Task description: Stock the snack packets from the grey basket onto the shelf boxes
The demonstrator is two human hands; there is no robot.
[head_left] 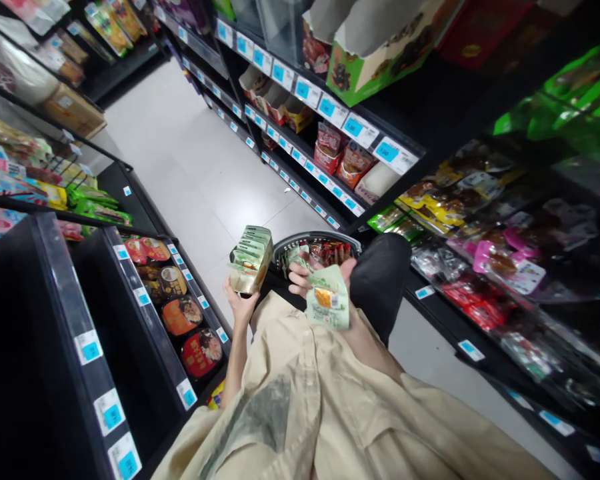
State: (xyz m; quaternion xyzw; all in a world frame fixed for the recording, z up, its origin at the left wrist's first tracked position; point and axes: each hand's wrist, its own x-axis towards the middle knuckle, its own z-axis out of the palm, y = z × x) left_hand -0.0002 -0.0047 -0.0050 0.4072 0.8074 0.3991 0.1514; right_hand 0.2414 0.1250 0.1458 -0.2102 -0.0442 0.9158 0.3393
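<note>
My left hand (240,305) grips a small open display box (245,283) from below and the side. Several pale green snack packets (254,248) stand upright in a row inside it. Across the palm of my right hand (300,279) lies a pale green snack packet (329,298) with an orange picture, held at its upper part; my fingers and thumb show around it. Just beyond my right hand is a dark shopping basket (314,237), with red-wrapped packets (333,253) and some pale green ones inside. My right hand partly hides its contents.
Shelves with price tags line both sides of the tiled aisle (200,160). Instant-food bowls (200,352) sit on the left shelf, and cardboard display boxes (365,60) on the right one. Bagged snacks (480,300) hang close by my right knee (387,280).
</note>
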